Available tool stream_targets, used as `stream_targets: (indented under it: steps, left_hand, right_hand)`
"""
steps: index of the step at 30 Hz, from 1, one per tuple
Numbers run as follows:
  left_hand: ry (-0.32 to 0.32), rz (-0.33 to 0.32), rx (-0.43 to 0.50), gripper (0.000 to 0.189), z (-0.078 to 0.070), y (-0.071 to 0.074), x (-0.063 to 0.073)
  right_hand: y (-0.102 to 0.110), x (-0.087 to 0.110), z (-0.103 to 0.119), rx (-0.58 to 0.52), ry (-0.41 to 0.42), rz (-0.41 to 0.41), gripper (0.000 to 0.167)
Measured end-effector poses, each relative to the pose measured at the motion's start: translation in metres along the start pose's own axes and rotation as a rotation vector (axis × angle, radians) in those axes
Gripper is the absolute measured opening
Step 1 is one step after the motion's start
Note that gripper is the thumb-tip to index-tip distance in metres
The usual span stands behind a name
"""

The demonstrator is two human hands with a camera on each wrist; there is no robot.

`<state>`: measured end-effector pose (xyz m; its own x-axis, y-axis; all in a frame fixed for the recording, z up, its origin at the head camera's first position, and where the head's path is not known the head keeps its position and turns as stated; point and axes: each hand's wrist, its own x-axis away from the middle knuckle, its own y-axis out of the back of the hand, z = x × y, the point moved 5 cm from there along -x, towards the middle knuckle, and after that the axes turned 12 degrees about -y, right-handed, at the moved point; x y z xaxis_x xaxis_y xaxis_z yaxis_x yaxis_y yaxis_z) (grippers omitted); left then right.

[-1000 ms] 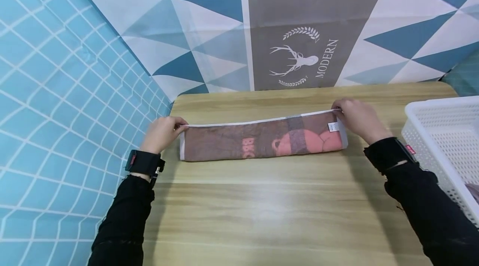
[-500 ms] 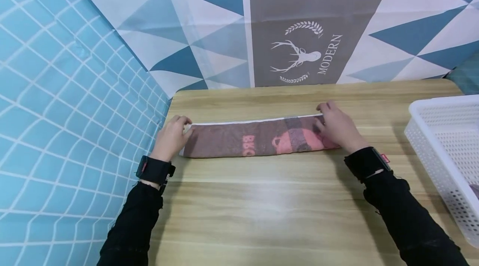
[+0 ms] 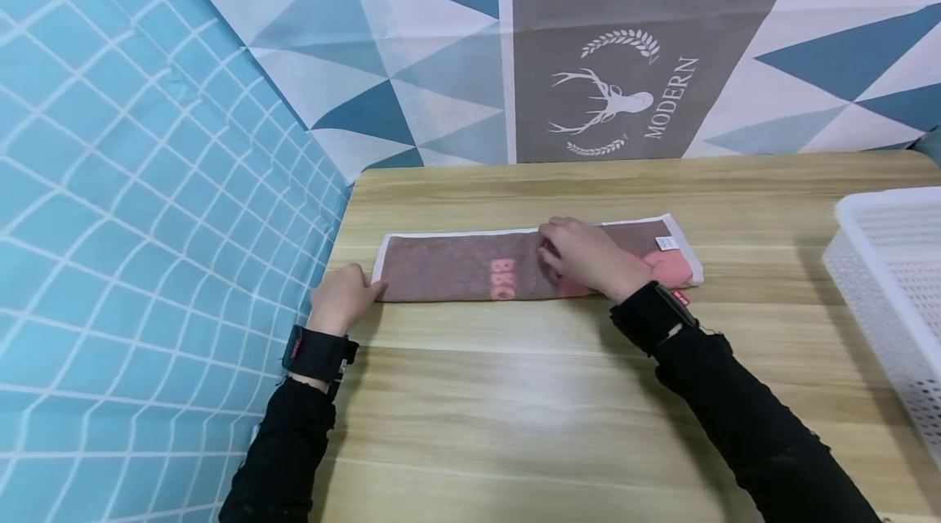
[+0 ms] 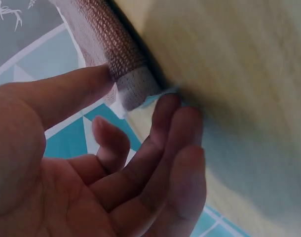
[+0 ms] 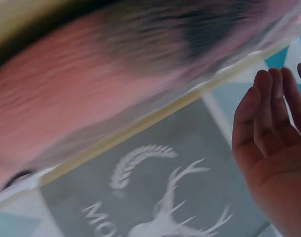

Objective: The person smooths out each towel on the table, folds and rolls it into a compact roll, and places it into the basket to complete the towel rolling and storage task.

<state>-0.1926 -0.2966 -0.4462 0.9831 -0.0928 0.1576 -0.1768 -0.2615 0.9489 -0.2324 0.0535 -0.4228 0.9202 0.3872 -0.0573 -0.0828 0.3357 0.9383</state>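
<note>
A brown towel [image 3: 441,268] with pink lettering and a pink figure lies folded into a long strip across the wooden table. At its left end, my left hand [image 3: 341,294] pinches the near corner, with the thumb [image 4: 76,91] on the brown pile and fingertips at the pale border. My right hand [image 3: 588,257] is over the middle-right part of the towel, its fingers relaxed and slightly bent. In the right wrist view, that hand [image 5: 279,143] shows no cloth between its fingers. It hides part of the pink figure in the head view.
A white perforated plastic basket [image 3: 875,261] stands at the table's right side. Blue grid-patterned cloth [image 3: 184,221] rises along the left. Behind the table [image 3: 515,409] hangs a patterned backdrop [image 3: 456,33] with a deer print.
My right hand has let go of the towel's far right corner and moved left over its middle. My left hand has shifted from the far left corner to the near one.
</note>
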Motion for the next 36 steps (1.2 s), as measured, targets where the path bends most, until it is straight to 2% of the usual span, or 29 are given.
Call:
stream_targets:
  steps: [5,8,10,13,17,20,24,28,31,34,36]
  left_hand:
    - [-0.036,-0.029,0.044,0.031,0.0,-0.005,-0.001]
    - [-0.06,-0.047,0.05,0.03,-0.004,-0.005,-0.003]
    - [-0.074,-0.078,0.05,0.029,-0.006,-0.005,-0.004]
    - [-0.107,-0.162,0.061,0.022,-0.01,-0.002,-0.002]
    - [-0.207,-0.277,0.107,0.015,-0.018,0.002,0.005]
    - [-0.312,-0.317,0.144,0.018,-0.028,0.001,0.009]
    - [-0.437,-0.307,0.138,0.02,-0.042,-0.003,0.014]
    - [-0.533,-0.27,0.098,0.02,-0.052,-0.01,0.016]
    - [-0.576,-0.251,0.07,0.019,-0.056,-0.014,0.017]
    - [-0.603,-0.225,0.053,0.016,-0.059,-0.017,0.018]
    - [-0.614,-0.213,0.041,0.015,-0.061,-0.018,0.019]
  right_hand:
    - [-0.019,-0.016,0.034,0.011,0.087,0.034,0.013]
    - [-0.029,-0.023,0.05,0.007,0.118,0.041,0.009]
    - [-0.035,-0.028,0.061,0.009,0.143,0.045,0.01]
    - [-0.041,-0.035,0.08,0.016,0.186,0.054,0.013]
    - [-0.044,-0.043,0.103,0.048,0.238,0.061,0.014]
    - [-0.044,-0.047,0.118,0.059,0.269,0.062,0.014]
    - [-0.047,-0.053,0.131,0.032,0.303,0.076,0.017]
    - [-0.055,-0.058,0.139,-0.015,0.319,0.105,0.025]
    - [-0.061,-0.062,0.145,-0.04,0.337,0.131,0.034]
    - [-0.067,-0.067,0.15,0.001,0.357,0.114,0.043]
    - [-0.07,-0.07,0.152,0.067,0.369,0.09,0.049]
